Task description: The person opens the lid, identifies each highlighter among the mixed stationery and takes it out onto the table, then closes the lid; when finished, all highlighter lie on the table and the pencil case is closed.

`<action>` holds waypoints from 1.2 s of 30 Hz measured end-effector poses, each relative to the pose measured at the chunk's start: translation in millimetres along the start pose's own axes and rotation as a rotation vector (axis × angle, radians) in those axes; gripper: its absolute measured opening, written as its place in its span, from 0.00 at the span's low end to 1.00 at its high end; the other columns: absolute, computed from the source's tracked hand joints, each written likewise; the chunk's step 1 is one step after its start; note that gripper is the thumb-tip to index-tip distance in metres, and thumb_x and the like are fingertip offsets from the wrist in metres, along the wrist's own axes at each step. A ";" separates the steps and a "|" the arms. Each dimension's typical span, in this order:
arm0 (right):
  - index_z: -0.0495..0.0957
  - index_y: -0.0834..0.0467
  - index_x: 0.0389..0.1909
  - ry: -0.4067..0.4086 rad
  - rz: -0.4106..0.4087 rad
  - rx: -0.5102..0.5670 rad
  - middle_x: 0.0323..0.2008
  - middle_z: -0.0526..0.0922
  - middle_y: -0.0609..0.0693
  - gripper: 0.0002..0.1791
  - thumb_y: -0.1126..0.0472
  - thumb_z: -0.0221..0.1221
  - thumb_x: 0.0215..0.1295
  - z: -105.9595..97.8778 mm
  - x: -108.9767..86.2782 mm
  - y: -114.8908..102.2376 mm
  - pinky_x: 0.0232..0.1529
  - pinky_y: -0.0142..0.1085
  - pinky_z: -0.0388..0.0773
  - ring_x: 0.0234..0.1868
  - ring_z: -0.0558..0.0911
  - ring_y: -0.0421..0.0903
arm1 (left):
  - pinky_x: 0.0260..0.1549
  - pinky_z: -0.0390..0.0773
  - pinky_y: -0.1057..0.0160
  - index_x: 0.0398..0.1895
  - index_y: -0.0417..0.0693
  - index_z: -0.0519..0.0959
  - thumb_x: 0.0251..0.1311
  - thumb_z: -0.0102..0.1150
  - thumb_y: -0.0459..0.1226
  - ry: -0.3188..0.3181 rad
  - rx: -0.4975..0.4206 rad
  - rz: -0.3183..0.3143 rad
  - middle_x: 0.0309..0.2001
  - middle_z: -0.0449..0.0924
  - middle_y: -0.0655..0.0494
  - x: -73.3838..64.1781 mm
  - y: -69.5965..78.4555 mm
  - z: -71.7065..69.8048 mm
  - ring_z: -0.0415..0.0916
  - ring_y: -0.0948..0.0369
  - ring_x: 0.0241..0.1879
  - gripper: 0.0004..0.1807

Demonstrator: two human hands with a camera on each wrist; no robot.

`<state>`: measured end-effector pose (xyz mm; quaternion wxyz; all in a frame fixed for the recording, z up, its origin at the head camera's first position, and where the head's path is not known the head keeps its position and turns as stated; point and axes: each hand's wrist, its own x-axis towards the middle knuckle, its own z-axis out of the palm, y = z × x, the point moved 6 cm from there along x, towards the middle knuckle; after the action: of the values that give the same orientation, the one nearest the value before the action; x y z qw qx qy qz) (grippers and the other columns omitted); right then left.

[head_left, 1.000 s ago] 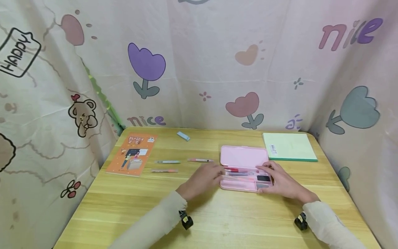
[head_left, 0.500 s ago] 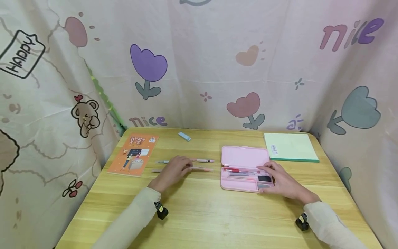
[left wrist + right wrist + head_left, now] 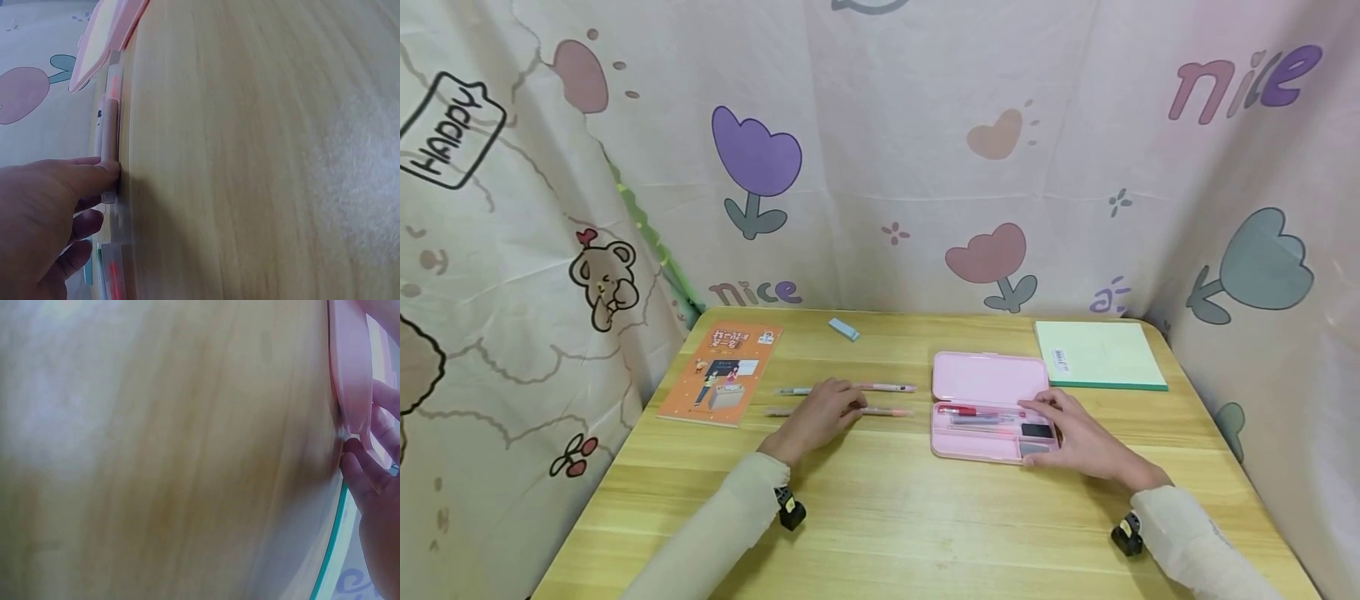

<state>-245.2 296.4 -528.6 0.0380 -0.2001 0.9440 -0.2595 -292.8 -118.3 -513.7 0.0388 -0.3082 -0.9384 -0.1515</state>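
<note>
Pen is pinched by the left hand toward its 9 o'clock end, on or just above the table, at 9 o'clock from the pink case; a second ago that hand was seen at the case's 9 o'clock edge, so the pen was probably carried over and one more piece counts as outside. Case is gripped by the right hand, thumb at 4 o'clock, index at 2. Lid is swung back to 12. Inside: red pen along 12, black block at 3, grey block at 4; slim pieces mid-case can't be identified
</note>
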 end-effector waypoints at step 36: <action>0.74 0.47 0.78 0.000 -0.005 0.002 0.70 0.70 0.53 0.52 0.29 0.77 0.56 0.2 1.2 2.3 0.69 0.69 0.72 0.70 0.68 0.57 | 0.70 0.76 0.55 0.58 0.54 0.88 0.82 0.58 0.44 -0.129 0.008 0.202 0.58 0.88 0.59 68.0 108.6 23.9 0.80 0.57 0.62 0.13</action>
<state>-247.1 297.6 -529.9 0.0377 -0.2026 0.9432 -0.2604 -283.2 10.5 -496.8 -0.0053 -0.4100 -0.9038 -0.1229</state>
